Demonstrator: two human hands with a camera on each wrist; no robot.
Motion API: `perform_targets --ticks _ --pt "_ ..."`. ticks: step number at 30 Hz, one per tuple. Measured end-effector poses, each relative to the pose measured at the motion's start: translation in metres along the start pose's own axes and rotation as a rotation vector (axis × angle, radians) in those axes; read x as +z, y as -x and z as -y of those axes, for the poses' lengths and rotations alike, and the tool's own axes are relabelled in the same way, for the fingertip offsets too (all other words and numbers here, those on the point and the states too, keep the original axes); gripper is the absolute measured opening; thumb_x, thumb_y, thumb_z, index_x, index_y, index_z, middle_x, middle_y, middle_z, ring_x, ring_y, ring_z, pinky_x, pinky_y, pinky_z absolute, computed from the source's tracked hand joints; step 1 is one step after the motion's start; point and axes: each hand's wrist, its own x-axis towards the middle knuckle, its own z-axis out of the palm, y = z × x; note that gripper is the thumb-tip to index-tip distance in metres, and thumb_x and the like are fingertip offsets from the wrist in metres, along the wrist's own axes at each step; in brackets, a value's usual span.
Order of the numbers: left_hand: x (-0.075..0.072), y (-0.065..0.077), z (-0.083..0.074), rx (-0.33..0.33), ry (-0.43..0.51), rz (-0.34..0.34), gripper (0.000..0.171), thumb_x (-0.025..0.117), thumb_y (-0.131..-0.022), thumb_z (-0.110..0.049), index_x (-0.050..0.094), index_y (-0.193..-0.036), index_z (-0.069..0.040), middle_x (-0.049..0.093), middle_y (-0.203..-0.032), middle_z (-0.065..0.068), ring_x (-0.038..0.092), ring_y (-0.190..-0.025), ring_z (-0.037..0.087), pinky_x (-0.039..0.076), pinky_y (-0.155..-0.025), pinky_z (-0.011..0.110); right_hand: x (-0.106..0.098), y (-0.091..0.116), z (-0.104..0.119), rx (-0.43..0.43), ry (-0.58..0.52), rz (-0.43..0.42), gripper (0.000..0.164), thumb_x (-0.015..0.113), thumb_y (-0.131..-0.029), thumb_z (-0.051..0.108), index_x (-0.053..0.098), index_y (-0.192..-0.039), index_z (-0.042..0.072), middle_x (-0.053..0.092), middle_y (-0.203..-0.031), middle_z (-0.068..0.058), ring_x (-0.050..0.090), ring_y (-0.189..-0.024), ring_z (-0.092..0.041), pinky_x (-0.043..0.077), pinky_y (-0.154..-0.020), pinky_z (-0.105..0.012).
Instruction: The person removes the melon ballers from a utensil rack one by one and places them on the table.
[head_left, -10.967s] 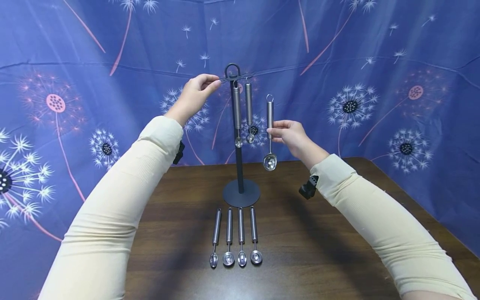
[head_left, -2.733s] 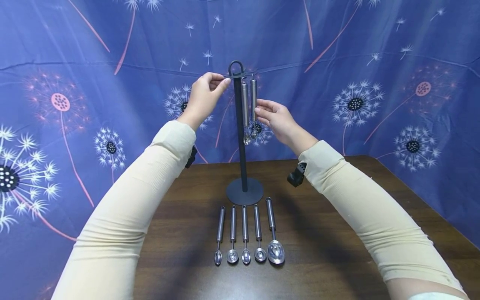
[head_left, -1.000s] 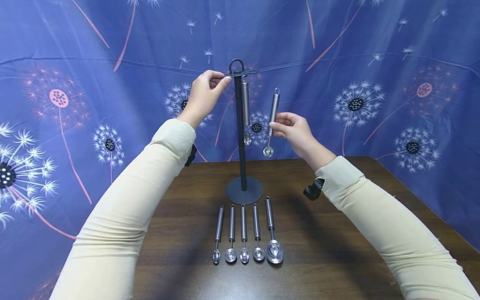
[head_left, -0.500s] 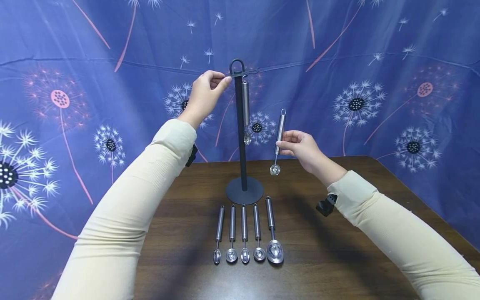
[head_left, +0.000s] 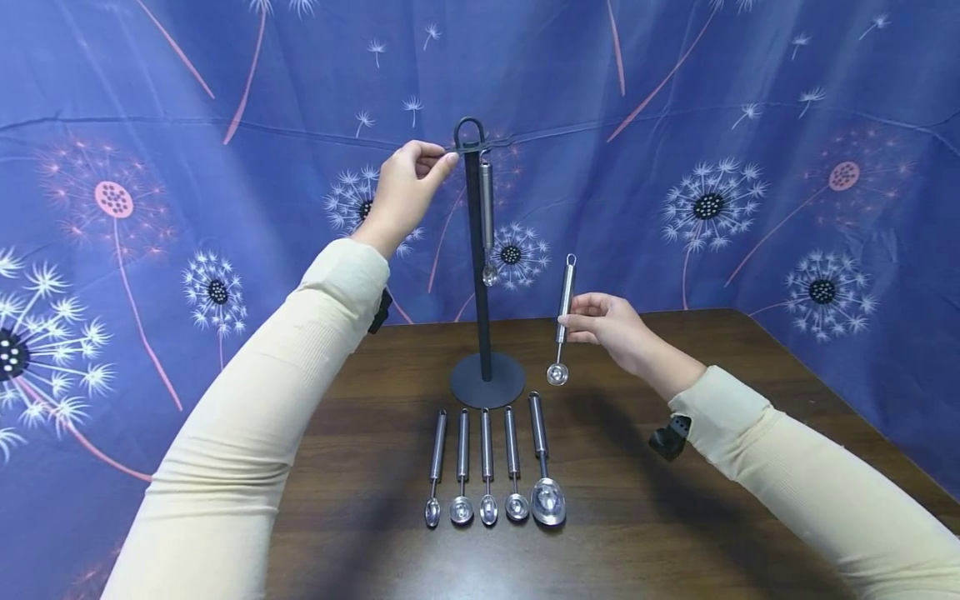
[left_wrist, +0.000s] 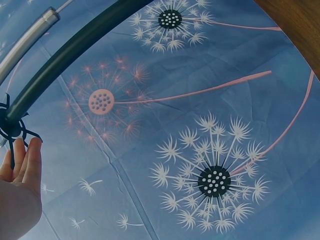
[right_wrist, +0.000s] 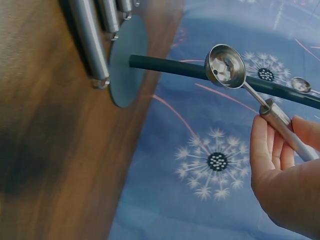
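My left hand (head_left: pixel 405 190) pinches an arm of the hook ring at the top of the dark upright stand (head_left: pixel 482 325); in the left wrist view, the fingertips (left_wrist: pixel 33 145) meet that black hook. One metal measuring spoon (head_left: pixel 487 204) hangs from the ring, just right of the pole. To the right of the stand, my right hand (head_left: pixel 622 337) holds another small measuring spoon (head_left: pixel 566 292) by its handle, bowl down and raised over the table. Its round, shallow bowl (right_wrist: pixel 225 67) shows up close in the right wrist view.
Several measuring spoons lie in a row before the stand's round base (head_left: pixel 468 382), handles away from me. The rightmost, a large spoon (head_left: pixel 549 500), has the biggest bowl. They rest on a brown wooden table (head_left: pixel 360 467); a blue dandelion-print curtain (head_left: pixel 600 192) hangs behind.
Earlier, the large spoon was laid at the row's right end. Since then, my right hand has taken a small spoon off the stand and brought it right and down. My left hand stays at the hook.
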Motion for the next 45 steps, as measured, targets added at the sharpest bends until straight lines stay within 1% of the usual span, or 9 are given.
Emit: perform_targets --ticks 3,6,10,13,18,26,36,41,45 --pt "0.000 -0.001 0.001 -0.001 0.000 0.000 0.046 0.055 -0.098 -0.042 0.056 -0.128 -0.007 0.060 -0.118 0.006 0.059 -0.106 0.014 0.047 -0.093 0.021 -0.002 0.004 -0.007 0.045 0.019 0.021 0.024 0.063 -0.092 0.003 0.050 -0.111 -0.005 0.060 -0.092 0.001 0.066 -0.079 -0.009 0.058 -0.082 -0.025" --pt "0.000 -0.001 0.002 -0.002 0.000 0.000 0.046 0.055 -0.098 -0.042 0.056 -0.128 -0.008 0.060 -0.118 0.006 0.059 -0.106 0.013 0.047 -0.093 0.021 -0.005 0.007 -0.015 0.097 0.038 0.049 0.029 0.062 -0.093 0.003 0.048 -0.115 -0.007 0.062 -0.091 0.001 0.066 -0.078 -0.010 0.058 -0.081 -0.025" --pt "0.000 -0.002 0.003 -0.004 0.002 0.001 0.045 0.055 -0.098 -0.042 0.056 -0.128 -0.008 0.060 -0.118 0.006 0.059 -0.106 0.013 0.047 -0.093 0.021 -0.007 0.011 -0.025 0.144 0.058 0.066 0.031 0.063 -0.092 0.004 0.047 -0.117 -0.007 0.063 -0.090 0.000 0.065 -0.078 -0.012 0.058 -0.083 -0.028" --pt "0.000 -0.003 0.003 -0.003 0.006 -0.001 0.045 0.055 -0.098 -0.041 0.056 -0.127 -0.007 0.060 -0.118 0.006 0.059 -0.105 0.013 0.047 -0.092 0.021 -0.007 0.015 -0.033 0.158 0.073 0.075 0.032 0.063 -0.092 0.005 0.047 -0.117 -0.008 0.063 -0.089 -0.001 0.064 -0.080 -0.013 0.058 -0.084 -0.032" --pt "0.000 -0.003 0.003 -0.001 -0.001 -0.005 0.045 0.055 -0.098 -0.041 0.057 -0.127 -0.007 0.061 -0.118 0.006 0.059 -0.105 0.013 0.047 -0.092 0.021 -0.007 0.021 -0.043 0.197 0.092 0.092 0.034 0.064 -0.091 0.005 0.047 -0.117 -0.009 0.062 -0.089 -0.003 0.063 -0.080 -0.014 0.058 -0.085 -0.034" --pt "0.000 -0.001 0.001 0.001 -0.002 -0.006 0.045 0.055 -0.098 -0.041 0.056 -0.128 -0.007 0.060 -0.118 0.006 0.059 -0.106 0.014 0.047 -0.093 0.021 -0.006 0.028 -0.057 0.255 0.081 0.079 0.035 0.064 -0.091 0.004 0.047 -0.117 -0.012 0.062 -0.087 -0.004 0.063 -0.077 -0.014 0.059 -0.081 -0.033" --pt "0.002 -0.001 0.001 0.002 0.005 -0.010 0.044 0.055 -0.098 -0.040 0.056 -0.127 -0.006 0.060 -0.115 0.005 0.059 -0.104 0.013 0.047 -0.092 0.020 0.001 0.043 -0.080 0.316 0.098 0.118 0.037 0.064 -0.090 0.002 0.047 -0.118 -0.014 0.065 -0.093 -0.011 0.065 -0.074 -0.015 0.060 -0.075 -0.034" --pt "0.001 -0.001 0.000 0.003 0.002 -0.011 0.044 0.055 -0.098 -0.040 0.056 -0.127 -0.006 0.060 -0.115 0.005 0.059 -0.104 0.013 0.047 -0.092 0.020 0.006 0.048 -0.092 0.347 0.088 0.133 0.037 0.063 -0.089 0.000 0.046 -0.118 -0.015 0.064 -0.087 -0.011 0.066 -0.072 -0.015 0.061 -0.073 -0.035" --pt "0.001 -0.001 0.000 0.003 0.003 -0.013 0.044 0.055 -0.098 -0.039 0.056 -0.127 -0.006 0.060 -0.115 0.005 0.059 -0.104 0.014 0.047 -0.092 0.020 0.010 0.051 -0.097 0.377 0.097 0.121 0.034 0.065 -0.088 -0.001 0.047 -0.114 -0.014 0.062 -0.084 -0.010 0.064 -0.071 -0.016 0.061 -0.071 -0.035"
